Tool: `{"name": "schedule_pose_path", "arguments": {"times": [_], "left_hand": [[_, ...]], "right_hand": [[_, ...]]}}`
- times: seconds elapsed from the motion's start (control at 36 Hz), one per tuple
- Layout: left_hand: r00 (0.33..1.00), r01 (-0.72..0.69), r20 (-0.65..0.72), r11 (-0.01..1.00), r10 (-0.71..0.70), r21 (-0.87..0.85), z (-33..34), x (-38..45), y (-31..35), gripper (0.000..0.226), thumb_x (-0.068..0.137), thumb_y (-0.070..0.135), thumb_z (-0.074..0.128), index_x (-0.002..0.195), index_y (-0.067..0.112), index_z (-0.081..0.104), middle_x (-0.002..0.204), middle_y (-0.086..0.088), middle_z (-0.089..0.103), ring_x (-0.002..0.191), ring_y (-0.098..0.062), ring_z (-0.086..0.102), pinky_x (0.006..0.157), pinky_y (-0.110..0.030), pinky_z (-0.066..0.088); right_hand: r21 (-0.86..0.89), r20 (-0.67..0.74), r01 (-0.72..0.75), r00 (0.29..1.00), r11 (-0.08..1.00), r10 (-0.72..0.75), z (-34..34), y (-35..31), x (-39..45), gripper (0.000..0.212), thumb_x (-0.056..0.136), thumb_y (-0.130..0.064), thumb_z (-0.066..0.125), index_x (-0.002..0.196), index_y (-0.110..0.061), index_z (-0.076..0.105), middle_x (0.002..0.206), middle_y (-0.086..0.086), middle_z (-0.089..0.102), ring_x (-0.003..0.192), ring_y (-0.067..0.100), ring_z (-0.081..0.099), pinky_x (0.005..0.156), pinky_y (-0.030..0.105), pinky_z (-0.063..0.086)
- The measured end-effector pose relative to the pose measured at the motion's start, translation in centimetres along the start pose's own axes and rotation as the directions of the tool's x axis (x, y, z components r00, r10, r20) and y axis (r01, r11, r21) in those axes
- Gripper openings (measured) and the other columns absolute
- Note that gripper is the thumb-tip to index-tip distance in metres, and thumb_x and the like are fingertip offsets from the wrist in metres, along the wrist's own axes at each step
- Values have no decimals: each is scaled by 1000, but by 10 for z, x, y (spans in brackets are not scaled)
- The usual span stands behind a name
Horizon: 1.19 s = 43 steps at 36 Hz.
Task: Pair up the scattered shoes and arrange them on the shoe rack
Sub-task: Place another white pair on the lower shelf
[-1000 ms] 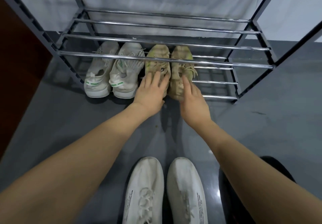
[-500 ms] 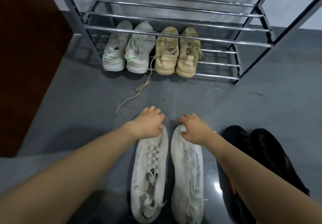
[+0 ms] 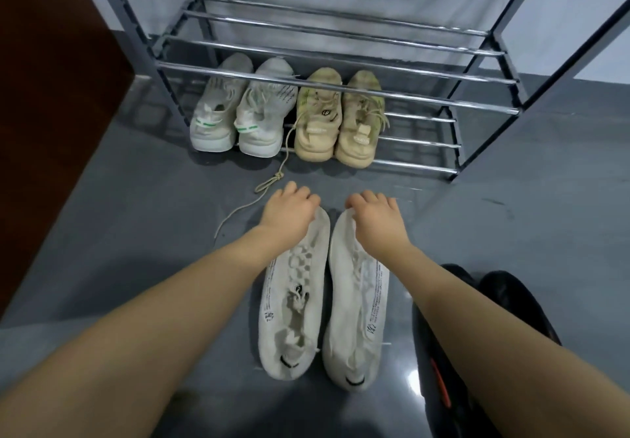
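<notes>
white knit shoes (image 3: 293,304) — side print, illegible

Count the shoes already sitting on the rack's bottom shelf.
4: two white shoes with green marks at the left, two beige shoes beside them. None seems hidden.

Black shoes (image 3: 511,304) partly behind the right forearm, fingers (image 3: 354,200) curled under, hiding toe contact

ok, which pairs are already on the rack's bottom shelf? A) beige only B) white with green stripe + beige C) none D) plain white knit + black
B: the white pair with green heel stripes and the beige pair sit on the bottom shelf; the hands grip the white knit pair on the floor.
</notes>
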<state>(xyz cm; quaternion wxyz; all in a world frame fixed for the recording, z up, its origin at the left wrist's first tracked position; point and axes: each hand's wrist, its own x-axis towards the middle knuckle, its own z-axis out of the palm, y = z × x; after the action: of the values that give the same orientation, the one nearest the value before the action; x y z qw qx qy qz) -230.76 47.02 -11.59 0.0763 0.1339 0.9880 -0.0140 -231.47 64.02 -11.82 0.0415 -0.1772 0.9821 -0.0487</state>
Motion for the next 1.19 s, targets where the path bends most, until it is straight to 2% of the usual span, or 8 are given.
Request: {"name": "schedule_pose_path", "arguments": {"times": [0.17,0.28,0.42,0.5,0.69,0.92,1.06,1.19], "left_hand": [[990,100,114,974,-78,-201,-4,9,-2,28,92,5,46,120,7,45,123,-12,42,115,-32,46,84,-42,43],[994,55,105,983,-37,-177,-1,-9,6,34,92,11,46,126,6,42,126,-12,42,116,-32,46,88,-40,40],[999,-49,1,976,50,-213,8,-56,17,27,95,24,41,116,9,50,119,-9,48,112,-29,46,92,-36,35],[991,-125,9,961,132,-246,10,-81,22,29,94,30,42,112,11,54,115,-6,49,109,-25,47,95,-33,35],[987,43,158,992,-23,-119,4,-93,33,61,86,50,52,127,7,40,129,-13,42,121,-31,40,99,-38,34],[913,312,357,901,-197,-300,11,-88,42,55,86,43,59,131,20,36,138,-8,20,131,-33,18,103,-57,30],[931,315,313,844,-186,-434,14,-88,43,31,88,28,58,116,21,48,135,-3,26,126,-33,22,98,-50,35],[963,228,223,903,-152,-365,18,-91,44,21,96,23,44,116,19,46,137,-1,29,120,-36,30,90,-47,40]], "right_hand": [[76,94,-76,993,994,69,-3,-8,12,39,91,-3,43,127,-15,48,123,9,51,112,30,45,94,33,31],[145,166,-87,984,986,62,-2,-8,-1,43,94,-14,46,136,-17,41,136,9,41,120,32,40,99,35,26],[182,131,15,991,983,-39,-4,-14,-46,18,91,-32,51,101,-17,53,105,1,51,102,25,46,84,33,25],[138,211,47,975,989,-76,1,-18,-77,25,90,-43,49,84,-18,49,92,-1,51,94,24,48,86,33,28],[-52,186,-317,929,947,321,6,-43,-99,76,72,-70,59,116,-11,42,114,5,47,102,28,52,90,38,37],[255,305,-544,830,800,467,11,-59,-96,58,79,-43,69,114,-9,39,115,6,56,112,28,53,93,40,32],[396,312,-527,847,752,429,13,-65,-94,35,86,-21,60,109,-12,36,90,2,60,95,28,57,89,35,28],[417,268,-481,876,771,402,9,-62,-94,26,88,-13,51,110,-13,37,74,-5,50,81,25,52,83,34,29]]}}
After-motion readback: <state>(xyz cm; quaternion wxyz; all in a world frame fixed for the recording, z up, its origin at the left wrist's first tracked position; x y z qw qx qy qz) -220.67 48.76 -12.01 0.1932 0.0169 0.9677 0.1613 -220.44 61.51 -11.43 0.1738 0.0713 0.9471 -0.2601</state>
